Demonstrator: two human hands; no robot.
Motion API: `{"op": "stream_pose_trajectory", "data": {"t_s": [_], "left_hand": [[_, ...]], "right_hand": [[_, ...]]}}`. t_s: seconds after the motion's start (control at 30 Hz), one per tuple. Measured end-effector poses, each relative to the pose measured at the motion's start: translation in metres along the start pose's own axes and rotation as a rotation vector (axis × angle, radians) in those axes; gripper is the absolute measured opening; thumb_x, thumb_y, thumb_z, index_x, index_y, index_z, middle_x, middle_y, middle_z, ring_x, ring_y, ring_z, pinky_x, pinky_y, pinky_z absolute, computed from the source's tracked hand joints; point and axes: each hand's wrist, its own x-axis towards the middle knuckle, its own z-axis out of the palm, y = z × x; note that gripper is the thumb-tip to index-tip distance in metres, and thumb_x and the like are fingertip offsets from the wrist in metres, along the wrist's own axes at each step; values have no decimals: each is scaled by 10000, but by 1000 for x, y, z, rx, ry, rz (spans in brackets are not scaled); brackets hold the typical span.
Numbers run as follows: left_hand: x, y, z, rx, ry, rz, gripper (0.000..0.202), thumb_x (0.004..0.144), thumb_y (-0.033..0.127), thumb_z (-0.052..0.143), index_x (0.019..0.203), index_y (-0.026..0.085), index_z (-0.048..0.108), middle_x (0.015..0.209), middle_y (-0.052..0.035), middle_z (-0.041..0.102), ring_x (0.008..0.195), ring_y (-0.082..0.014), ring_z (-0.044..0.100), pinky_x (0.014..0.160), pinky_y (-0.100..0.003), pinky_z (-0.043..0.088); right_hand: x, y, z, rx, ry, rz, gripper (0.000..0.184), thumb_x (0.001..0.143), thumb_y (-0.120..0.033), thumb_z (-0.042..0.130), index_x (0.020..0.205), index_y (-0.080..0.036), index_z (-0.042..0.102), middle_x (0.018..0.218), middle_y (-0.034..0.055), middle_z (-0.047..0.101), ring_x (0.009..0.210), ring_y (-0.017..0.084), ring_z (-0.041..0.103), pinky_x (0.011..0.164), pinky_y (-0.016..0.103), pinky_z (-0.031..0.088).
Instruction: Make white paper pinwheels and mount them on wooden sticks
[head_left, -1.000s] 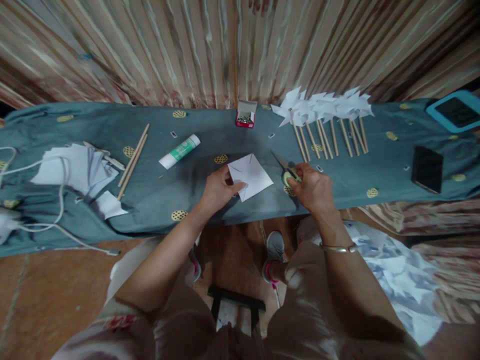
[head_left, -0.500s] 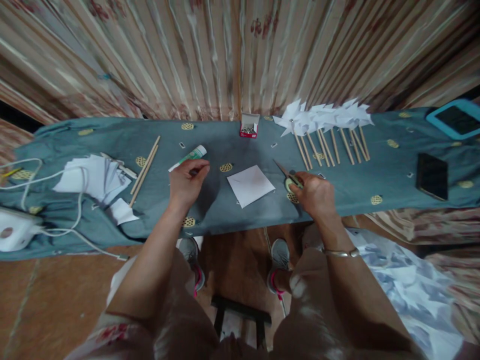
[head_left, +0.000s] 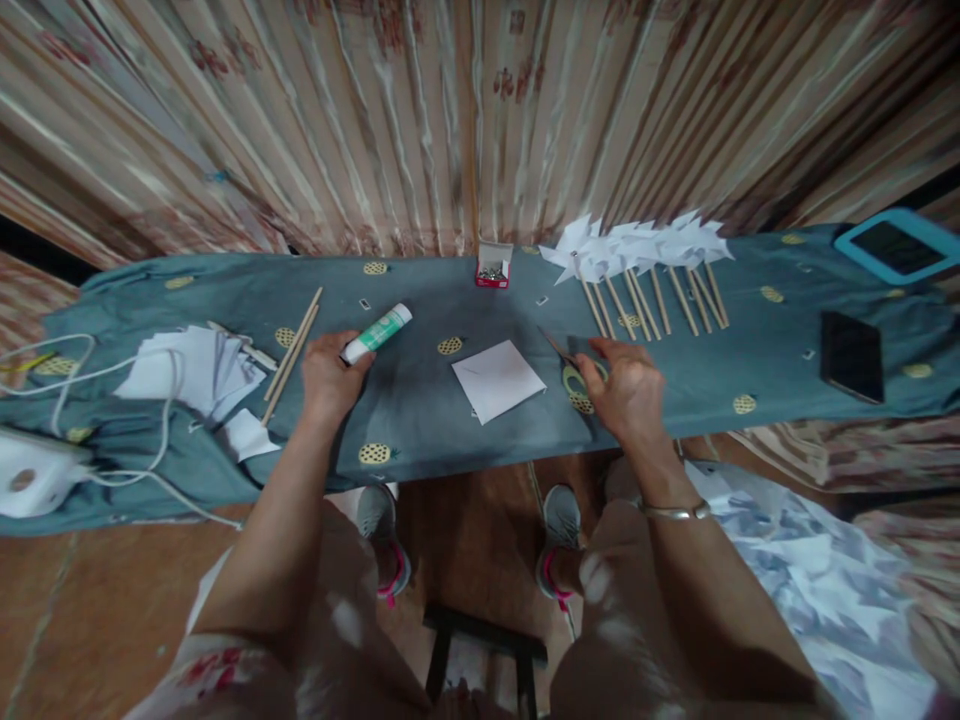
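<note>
My left hand [head_left: 328,380] is closed around the near end of a green-and-white glue stick [head_left: 384,330], which points up to the right. My right hand [head_left: 631,385] has its fingers apart beside green-handled scissors [head_left: 576,378]; its thumb is over the handles, and I cannot tell whether it touches them. The scissors lie on the cloth, blades pointing up and left. Between my hands lies a folded square of white paper [head_left: 499,382], with a short line near its upper left edge.
A small red box [head_left: 493,270] of metal pins stands at the back. Paper pinwheels on wooden sticks [head_left: 637,250] lie right of it. Leftward are paper sheets [head_left: 176,370], two sticks [head_left: 292,345] and a white cable [head_left: 161,440]. A phone [head_left: 851,355] lies at right.
My left hand has moved left and down and taken hold of the glue stick. The fingers of my right hand have loosened from the scissors, which now rest on the cloth.
</note>
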Motion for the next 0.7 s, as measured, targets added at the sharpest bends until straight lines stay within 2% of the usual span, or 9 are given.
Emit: {"op": "stream_pose_trajectory", "data": {"t_s": [0.07, 0.17, 0.27, 0.33, 0.43, 0.53, 0.6, 0.7], "left_hand": [[0, 5, 1, 41, 65, -26, 270, 709, 346, 666, 929, 196, 712, 956, -107, 707, 971, -324, 625, 923, -459, 449], [-1, 16, 3, -29, 86, -96, 270, 700, 372, 680, 899, 196, 729, 883, -78, 706, 845, -275, 627, 819, -392, 462], [-7, 36, 8, -257, 86, -184, 300, 677, 398, 704, 883, 181, 734, 786, -29, 674, 693, -193, 578, 688, -312, 430], [-14, 55, 15, -510, 49, -233, 310, 643, 404, 738, 852, 175, 733, 717, 6, 642, 650, -150, 543, 652, -272, 410], [-28, 87, 26, -866, -132, -333, 338, 592, 412, 803, 813, 165, 738, 703, 13, 647, 656, -121, 547, 666, -245, 429], [-42, 113, 35, -1124, -328, -450, 376, 540, 422, 871, 774, 156, 748, 741, -9, 678, 691, -116, 583, 694, -237, 466], [-49, 124, 40, -1223, -450, -487, 387, 534, 430, 891, 762, 147, 758, 735, -16, 686, 683, -103, 585, 696, -227, 479], [-55, 132, 44, -1289, -582, -495, 399, 534, 438, 903, 759, 136, 770, 696, -16, 686, 648, -85, 577, 668, -205, 480]], "right_hand": [[-1, -7, 0, 54, 19, -35, 369, 952, -316, 477, 1173, -88, 665, 1171, 191, 703, 1092, 299, 630, 990, 410, 461], [-4, -18, 2, 148, 27, -96, 335, 963, -309, 465, 1170, -142, 667, 1176, 142, 713, 1106, 268, 630, 1017, 405, 461], [-8, -29, 6, 277, 61, -143, 294, 956, -310, 483, 1133, -188, 683, 1143, 106, 733, 1079, 258, 646, 999, 415, 482], [-10, -36, 10, 385, 83, -149, 269, 940, -318, 517, 1103, -196, 694, 1095, 100, 747, 1026, 257, 667, 963, 425, 504], [-12, -46, 17, 599, 52, -72, 296, 905, -364, 581, 1125, -196, 686, 1045, 97, 755, 909, 234, 695, 873, 407, 547], [-12, -58, 23, 908, -58, 78, 400, 837, -460, 663, 1147, -207, 674, 1049, 92, 754, 863, 214, 707, 791, 374, 570], [-10, -66, 26, 1139, -171, 173, 445, 768, -522, 719, 1092, -218, 692, 1022, 80, 758, 859, 216, 711, 754, 361, 574], [-7, -75, 27, 1414, -364, 282, 416, 667, -545, 799, 923, -224, 729, 891, 40, 762, 823, 212, 712, 742, 345, 574]]}}
